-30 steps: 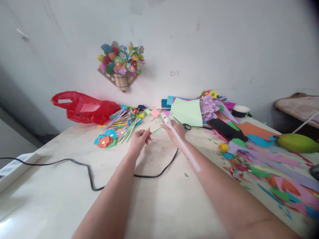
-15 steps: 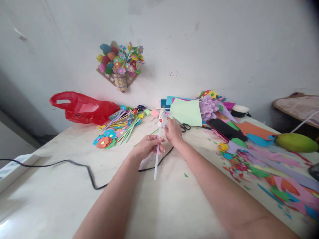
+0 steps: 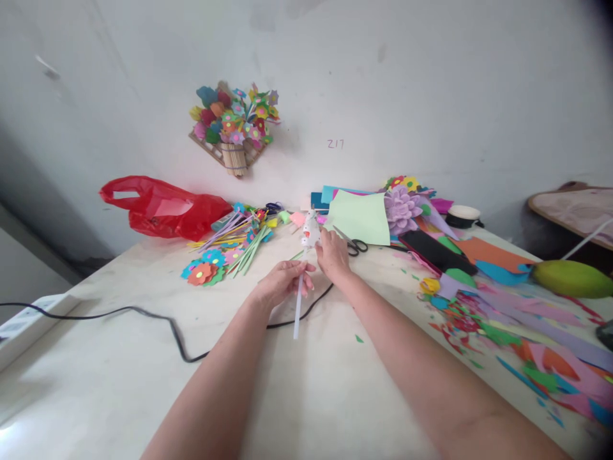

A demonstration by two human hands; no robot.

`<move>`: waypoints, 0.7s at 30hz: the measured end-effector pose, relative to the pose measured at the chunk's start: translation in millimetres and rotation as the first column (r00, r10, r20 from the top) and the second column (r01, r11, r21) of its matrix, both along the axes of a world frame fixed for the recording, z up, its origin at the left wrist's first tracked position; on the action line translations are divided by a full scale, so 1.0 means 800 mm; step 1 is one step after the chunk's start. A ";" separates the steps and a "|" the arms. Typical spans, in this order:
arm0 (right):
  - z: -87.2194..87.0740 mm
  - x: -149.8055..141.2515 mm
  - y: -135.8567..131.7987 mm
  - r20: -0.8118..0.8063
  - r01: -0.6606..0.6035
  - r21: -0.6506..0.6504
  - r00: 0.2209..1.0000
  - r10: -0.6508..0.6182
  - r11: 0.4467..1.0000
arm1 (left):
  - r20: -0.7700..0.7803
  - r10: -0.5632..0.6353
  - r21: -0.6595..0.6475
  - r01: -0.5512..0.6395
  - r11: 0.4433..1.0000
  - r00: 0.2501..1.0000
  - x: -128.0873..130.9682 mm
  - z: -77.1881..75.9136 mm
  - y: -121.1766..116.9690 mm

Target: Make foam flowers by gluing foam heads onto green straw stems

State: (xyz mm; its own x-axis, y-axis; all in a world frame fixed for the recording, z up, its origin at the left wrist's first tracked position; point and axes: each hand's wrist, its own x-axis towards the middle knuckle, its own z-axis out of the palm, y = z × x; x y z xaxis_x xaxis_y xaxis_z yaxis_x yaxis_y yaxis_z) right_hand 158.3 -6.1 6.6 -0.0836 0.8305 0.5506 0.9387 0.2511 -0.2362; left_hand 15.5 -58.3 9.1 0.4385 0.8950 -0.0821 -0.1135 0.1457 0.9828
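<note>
My right hand (image 3: 334, 254) is closed around a small white glue gun (image 3: 310, 229), whose nozzle points away from me toward the wall. A long translucent glue stick (image 3: 297, 313) sticks out of the gun's rear end toward me. The fingers of my left hand (image 3: 287, 280) pinch this stick just behind the gun. Scissors (image 3: 355, 246) with black handles lie right of my right hand, partly beside a pale green foam sheet (image 3: 361, 214). A black cord (image 3: 313, 308) runs beneath my hands.
Foam flowers (image 3: 205, 268) and thin coloured sticks (image 3: 249, 250) lie left, before a red plastic bag (image 3: 167, 207). Foam scraps (image 3: 507, 326), a dark phone (image 3: 437, 251) and a green oval object (image 3: 572, 278) are right. A power strip (image 3: 33, 322) lies at the left edge.
The glue stick's free end has moved slightly forward and left, and less of it trails behind the gun. Both hands keep their hold; the view has shifted a little.
</note>
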 end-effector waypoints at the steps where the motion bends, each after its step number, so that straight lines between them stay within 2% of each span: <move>1: 0.000 0.000 0.000 0.000 -0.003 0.002 1.000 0.003 1.000 | 0.006 0.004 0.001 -0.004 1.000 1.000 0.000 -0.001 0.001; 10: 0.001 -0.009 -0.004 0.002 -0.014 0.006 1.000 0.014 1.000 | 0.045 0.012 0.011 -0.013 1.000 0.999 -0.004 -0.006 0.003; 17: 0.000 -0.009 -0.005 -0.041 -0.012 0.002 0.999 0.013 1.000 | 0.038 -0.019 0.017 0.018 1.000 0.999 -0.005 -0.002 0.001; 19: 0.000 -0.006 -0.004 -0.082 -0.018 -0.009 0.996 0.017 1.000 | 0.004 0.065 0.078 -0.065 0.995 0.998 -0.007 0.000 0.002; 21: 0.002 0.000 -0.002 -0.163 -0.021 -0.031 0.986 0.016 0.999 | -0.039 0.279 0.210 -0.265 0.941 0.959 -0.012 0.002 0.004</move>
State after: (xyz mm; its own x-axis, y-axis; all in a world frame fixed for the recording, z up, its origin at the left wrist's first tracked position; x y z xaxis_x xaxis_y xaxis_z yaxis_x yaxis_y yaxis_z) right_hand 158.0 -7.6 8.2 -0.0108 0.8473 0.5310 0.8823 0.2580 -0.3937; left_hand 5.5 -55.0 10.5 0.1755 0.9803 0.0909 -0.0536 -0.0826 0.9951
